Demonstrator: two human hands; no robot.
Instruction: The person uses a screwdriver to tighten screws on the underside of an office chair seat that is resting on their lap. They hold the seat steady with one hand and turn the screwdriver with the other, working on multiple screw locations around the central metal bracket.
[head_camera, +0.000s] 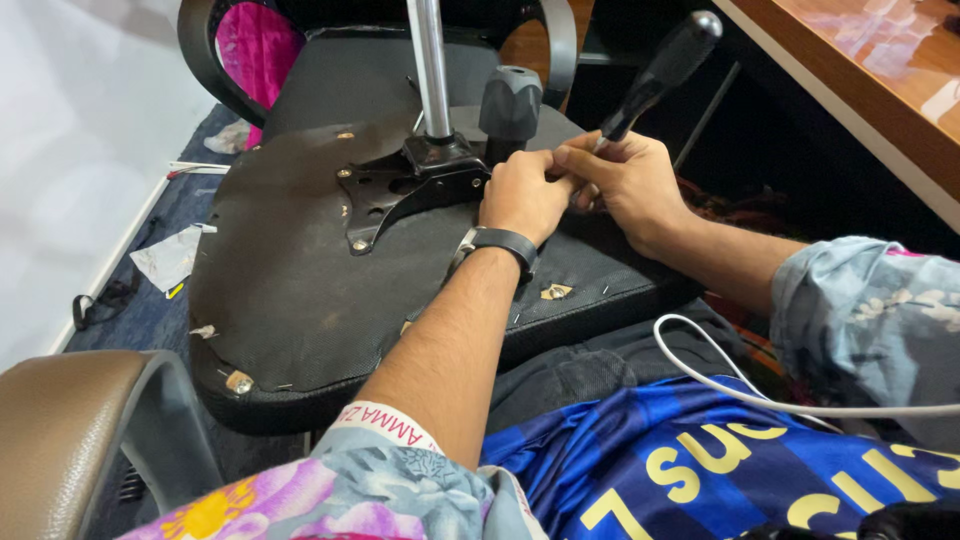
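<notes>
– What are the two hands doing?

– They are pressed together at the right side of the black metal bracket (415, 185) on an upturned chair seat (300, 290). The right hand (630, 185) is wrapped around a screwdriver (655, 75) whose black handle slants up and to the right; its tip is hidden between the hands. The left hand (522, 195), with a dark wristband (497, 243), is curled shut against the right one, but what it pinches I cannot tell.

– And around them?

– A chrome column (432, 70) rises from the bracket, with a grey knob (510, 100) just beside the left hand. A white cable (760, 390) crosses the lap, and paper scraps (170, 258) lie on the floor at the left
</notes>
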